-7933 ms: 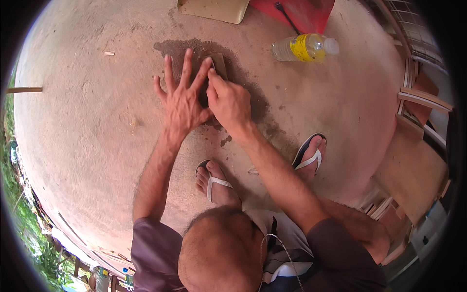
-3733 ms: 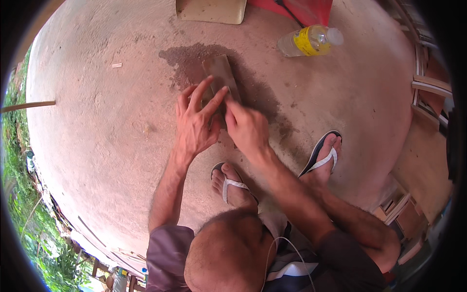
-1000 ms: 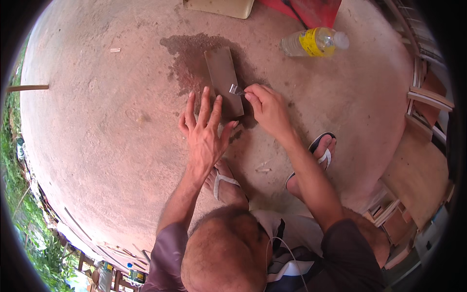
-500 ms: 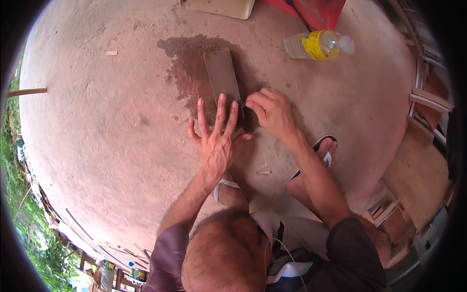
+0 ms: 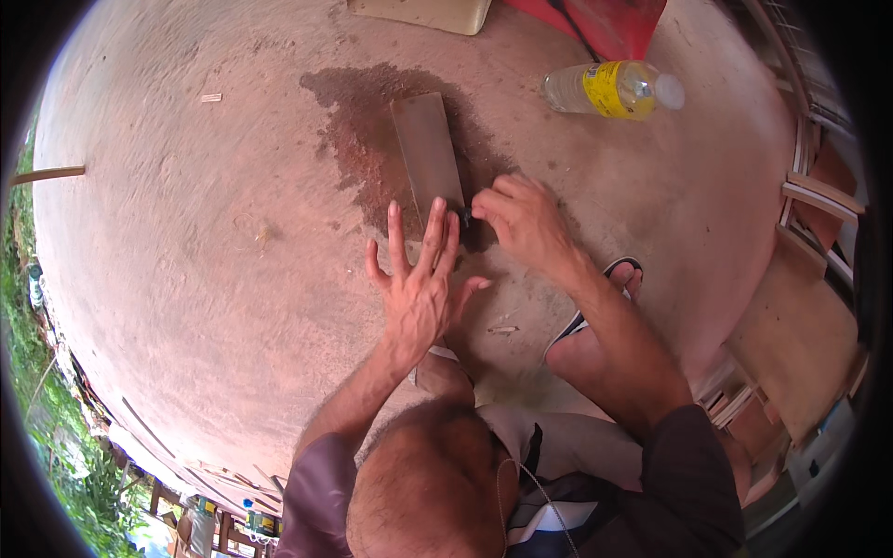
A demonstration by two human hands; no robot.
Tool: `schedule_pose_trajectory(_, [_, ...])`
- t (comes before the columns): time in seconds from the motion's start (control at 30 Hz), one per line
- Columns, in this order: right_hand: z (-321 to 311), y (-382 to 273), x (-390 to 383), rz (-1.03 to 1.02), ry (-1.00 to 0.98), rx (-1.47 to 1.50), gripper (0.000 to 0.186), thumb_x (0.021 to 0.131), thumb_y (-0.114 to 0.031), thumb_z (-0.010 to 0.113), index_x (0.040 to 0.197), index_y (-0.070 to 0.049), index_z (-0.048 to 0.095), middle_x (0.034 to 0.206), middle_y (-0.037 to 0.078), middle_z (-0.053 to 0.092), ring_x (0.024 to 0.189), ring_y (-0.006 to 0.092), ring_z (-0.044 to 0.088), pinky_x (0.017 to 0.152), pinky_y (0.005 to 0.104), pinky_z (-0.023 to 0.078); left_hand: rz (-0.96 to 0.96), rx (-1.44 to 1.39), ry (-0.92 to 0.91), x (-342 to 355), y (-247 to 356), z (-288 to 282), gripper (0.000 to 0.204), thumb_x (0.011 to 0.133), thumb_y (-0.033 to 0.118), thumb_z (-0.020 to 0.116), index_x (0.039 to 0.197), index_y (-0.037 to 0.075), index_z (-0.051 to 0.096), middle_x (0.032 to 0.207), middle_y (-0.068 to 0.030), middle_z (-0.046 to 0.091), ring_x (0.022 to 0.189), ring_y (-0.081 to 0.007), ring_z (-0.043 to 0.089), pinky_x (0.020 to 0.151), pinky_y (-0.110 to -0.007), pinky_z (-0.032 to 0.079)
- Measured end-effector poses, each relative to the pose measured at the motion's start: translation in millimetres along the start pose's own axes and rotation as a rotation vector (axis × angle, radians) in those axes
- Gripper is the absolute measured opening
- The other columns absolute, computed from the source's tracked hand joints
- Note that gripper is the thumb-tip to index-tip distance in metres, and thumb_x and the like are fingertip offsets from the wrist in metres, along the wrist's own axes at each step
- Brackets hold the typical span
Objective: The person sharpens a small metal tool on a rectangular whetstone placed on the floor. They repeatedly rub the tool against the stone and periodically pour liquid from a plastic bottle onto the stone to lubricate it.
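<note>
A grey rectangular block like a sharpening stone [image 5: 427, 149] lies on a dark wet patch [image 5: 358, 121] of the floor. My left hand [image 5: 417, 293] reaches over the block's near end, fingers stretched out and spread, its middle fingertips resting on the surface. To the right, my right hand [image 5: 528, 223] is closed in a pinch at the block's near right edge. Between the two hands, a small dark piece [image 5: 467, 219] shows beside the right fingertips. Its kind is too small and partly hidden to make out.
A clear plastic bottle [image 5: 609, 89] with a yellow label lies on its side at the far right. Behind it are a red object [image 5: 633, 28] and a pale tray-like thing [image 5: 423, 13]. Wooden boards [image 5: 791, 307] stand at the right edge. My sandalled foot [image 5: 621, 277] is near my right forearm.
Both hands have slid a little nearer to me along the block, and the small dark piece has come with them. The block stays about where it was.
</note>
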State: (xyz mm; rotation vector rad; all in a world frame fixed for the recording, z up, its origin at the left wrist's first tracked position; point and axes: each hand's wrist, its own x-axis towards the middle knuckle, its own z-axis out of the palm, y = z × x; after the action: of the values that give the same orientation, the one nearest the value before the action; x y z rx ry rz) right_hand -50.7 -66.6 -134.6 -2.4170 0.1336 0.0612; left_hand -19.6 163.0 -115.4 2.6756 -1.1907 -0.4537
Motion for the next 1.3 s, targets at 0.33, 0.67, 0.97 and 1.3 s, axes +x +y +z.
schedule_pose_trajectory(0.33, [0.7, 7.1, 33.4, -0.013, -0.003, 0.017, 0.01, 0.098, -0.02, 0.076, 0.094, -0.011, 0.073, 0.087, 0.013, 0.064, 0.086, 0.0391, 0.067, 0.078, 0.0527, 0.052, -0.004, 0.005, 0.052, 34.6, -27.5, -2.2, 0.096, 0.093, 0.084, 0.06, 0.164, 0.019, 0.055, 0.182, -0.0018, 0.032, 0.17, -0.0431, 0.011, 0.127, -0.067, 0.002])
schedule_pose_trajectory(0.67, [-4.5, 14.2, 92.3, -0.011, 0.223, 0.001, 0.013, 0.101, -0.024, 0.072, 0.097, -0.011, 0.072, 0.086, 0.015, 0.065, 0.087, 0.0408, 0.067, 0.076, 0.0535, 0.053, -0.001, 0.061, 0.232, 107.8, -53.1, -23.6, 0.098, 0.093, 0.084, 0.06, 0.166, 0.019, 0.053, 0.183, -0.0024, 0.03, 0.169, -0.0435, 0.014, 0.125, -0.07, 0.005])
schedule_pose_trajectory(0.97, [5.8, 0.4, 2.3, 0.042, 0.067, -0.014, 0.008, 0.096, -0.02, 0.077, 0.096, -0.012, 0.073, 0.087, 0.01, 0.065, 0.088, 0.0366, 0.068, 0.078, 0.0518, 0.053, -0.026, -0.052, 0.058, 18.6, -10.6, 5.3, 0.097, 0.094, 0.084, 0.058, 0.166, 0.019, 0.053, 0.184, -0.0046, 0.028, 0.17, -0.0424, 0.008, 0.126, -0.07, 0.001])
schedule_pose_trajectory(1.3, [12.7, -5.7, -15.6, 0.054, 0.009, 0.005, 0.006, 0.096, -0.017, 0.075, 0.095, -0.012, 0.072, 0.084, 0.011, 0.061, 0.083, 0.038, 0.066, 0.077, 0.0525, 0.052, 0.025, -0.029, 0.005, 10.5, -13.7, 1.5, 0.093, 0.096, 0.081, 0.059, 0.165, 0.018, 0.054, 0.184, -0.0039, 0.028, 0.169, -0.0445, 0.01, 0.125, -0.071, 0.004])
